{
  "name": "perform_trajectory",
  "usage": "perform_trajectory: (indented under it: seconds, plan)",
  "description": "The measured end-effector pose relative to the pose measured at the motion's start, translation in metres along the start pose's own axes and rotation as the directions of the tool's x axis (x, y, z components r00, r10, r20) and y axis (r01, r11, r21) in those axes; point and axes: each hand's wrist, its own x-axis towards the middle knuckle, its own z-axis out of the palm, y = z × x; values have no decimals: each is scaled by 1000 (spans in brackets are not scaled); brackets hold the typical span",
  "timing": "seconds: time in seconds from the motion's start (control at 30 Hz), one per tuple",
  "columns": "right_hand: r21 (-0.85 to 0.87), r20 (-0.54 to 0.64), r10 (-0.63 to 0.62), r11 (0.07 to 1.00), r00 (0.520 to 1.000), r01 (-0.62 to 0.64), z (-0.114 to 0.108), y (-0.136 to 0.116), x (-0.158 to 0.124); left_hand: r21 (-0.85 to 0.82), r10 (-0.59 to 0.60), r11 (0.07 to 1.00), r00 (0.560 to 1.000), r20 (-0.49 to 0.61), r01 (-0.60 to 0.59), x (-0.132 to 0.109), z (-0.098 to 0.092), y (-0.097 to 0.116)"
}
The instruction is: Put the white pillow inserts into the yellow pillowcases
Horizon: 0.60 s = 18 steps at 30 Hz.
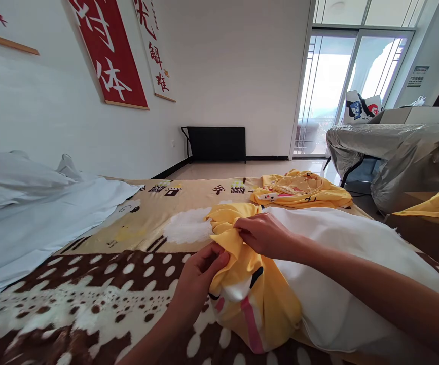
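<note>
A yellow pillow cover (pixel 280 294) with pink, white and black print lies bunched over the near left end of a plump white pillow (pixel 329 238). My left hand (pixel 200 276) pinches the cover's loose edge between thumb and fingers. Just above and to the right, my right hand (pixel 261 233) grips the gathered cloth, its forearm crossing over the white pillow. The pillow's far left end is hidden by the cover and my right arm. Behind them lies a second piece of yellow printed cloth (pixel 299 190), loosely heaped.
A brown and cream patterned blanket (pixel 128 294) covers the surface. White cloth (pixel 44 218) is piled at left. Boxes (pixel 417 115) and a printed bag (pixel 361 107) sit on a plastic-wrapped table (pixel 379 134) at right. More yellow cloth (pixel 436 207) hangs over a box's edge.
</note>
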Motion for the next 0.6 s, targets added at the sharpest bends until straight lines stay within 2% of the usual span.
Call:
perform_trajectory:
  seconds: [0.13,0.3,0.4,0.5,0.6]
  plan:
    - [48,-14,51,998,999,-50,0,4,0,93,54,994,996,73,-61,-2,-8,-1]
    - [165,-35,71,984,997,-64,3,2,-2,148,-21,989,977,211,-10,8,-26,-8]
    - [291,-27,94,953,995,-83,6,2,-3,175,-54,984,979,198,18,11,-29,-9]
    - [372,-4,118,922,993,-108,8,2,-2,220,0,975,988,154,-35,10,-24,-3]
    - [387,5,130,914,991,-122,9,-1,0,164,50,984,991,127,-70,7,-16,3]
